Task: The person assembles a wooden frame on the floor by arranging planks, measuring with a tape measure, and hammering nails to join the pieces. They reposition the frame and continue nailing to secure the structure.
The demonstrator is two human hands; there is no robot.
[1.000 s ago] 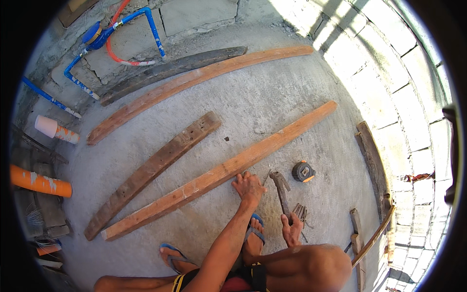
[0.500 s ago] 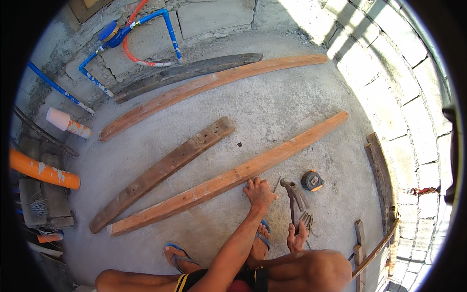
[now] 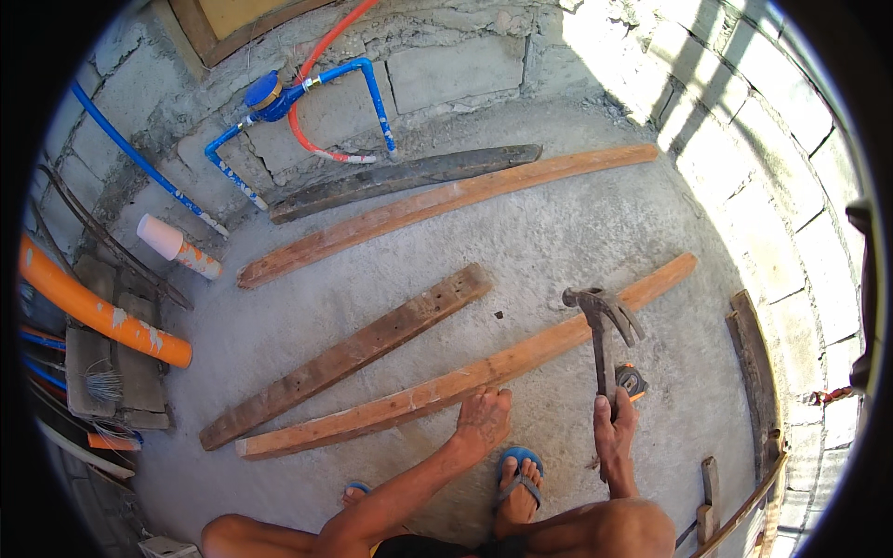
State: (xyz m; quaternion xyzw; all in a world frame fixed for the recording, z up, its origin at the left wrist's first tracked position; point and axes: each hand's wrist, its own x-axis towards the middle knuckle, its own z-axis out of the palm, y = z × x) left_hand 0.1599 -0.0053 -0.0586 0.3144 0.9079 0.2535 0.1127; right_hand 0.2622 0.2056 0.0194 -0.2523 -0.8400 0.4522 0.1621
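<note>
My right hand [image 3: 614,430] grips the handle of a claw hammer [image 3: 602,339], which is lifted with its head over the right part of a reddish wooden beam [image 3: 502,365]. My left hand [image 3: 484,418] is closed at the near side of that beam, around its middle. Anything within those fingers is hidden. Partly behind the hammer and my right hand, a black and orange tape measure [image 3: 633,379] lies on the floor. A darker brown timber with holes [image 3: 372,339] rests just beyond the beam, the two nearly meeting at their left ends.
Farther off lie another long reddish beam [image 3: 446,200] and a dark grey timber [image 3: 409,181]. Blue pipes with a water meter [image 3: 270,96] stand by the block wall. A thick orange pipe [image 3: 121,321] and concrete blocks [image 3: 139,349] are at left, a weathered board [image 3: 755,372] at right.
My right hand has raised the hammer from low near the floor up and forward. My left hand has drawn its spread fingers closed and shifted slightly. The whole view has tilted.
</note>
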